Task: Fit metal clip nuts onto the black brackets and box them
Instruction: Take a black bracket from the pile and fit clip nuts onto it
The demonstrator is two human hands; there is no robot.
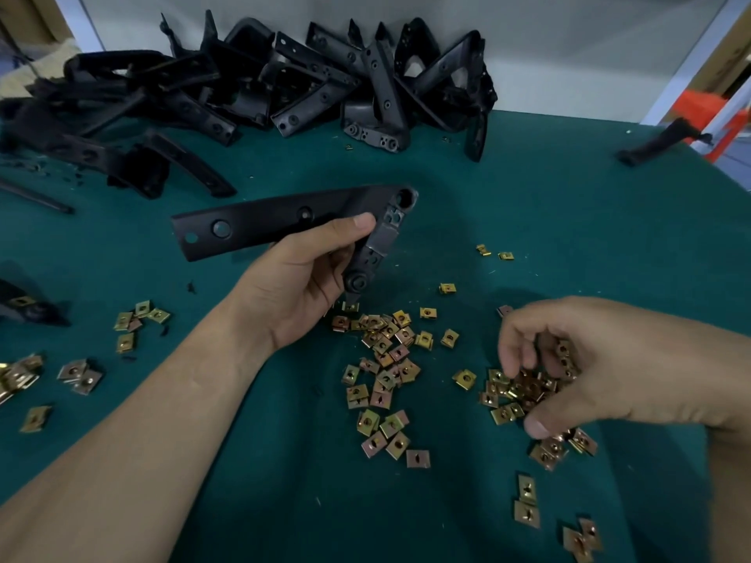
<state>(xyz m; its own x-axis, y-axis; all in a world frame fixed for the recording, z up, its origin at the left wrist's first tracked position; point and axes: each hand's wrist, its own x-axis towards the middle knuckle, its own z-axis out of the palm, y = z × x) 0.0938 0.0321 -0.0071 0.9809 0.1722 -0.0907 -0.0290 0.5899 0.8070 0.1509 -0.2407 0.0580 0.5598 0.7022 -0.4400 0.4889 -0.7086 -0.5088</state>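
Holding a long black plastic bracket (260,221) above the green-covered counter (569,197), the left grip (300,278) wraps fingers and thumb round the bracket's angled end. The right grip (601,359) curls over scattered brass-coloured metal clip nuts (384,375), with several gathered under its fingers. A heap of black brackets (284,83) lies at the counter's far edge.

green table cover (569,205) | pale wall panel (569,42) | orange frame (707,111)

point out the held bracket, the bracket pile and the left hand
held bracket (260,222), head view, on its long flat arm
bracket pile (313,95), head view, a middle bracket
left hand (298,280), head view, on the palm
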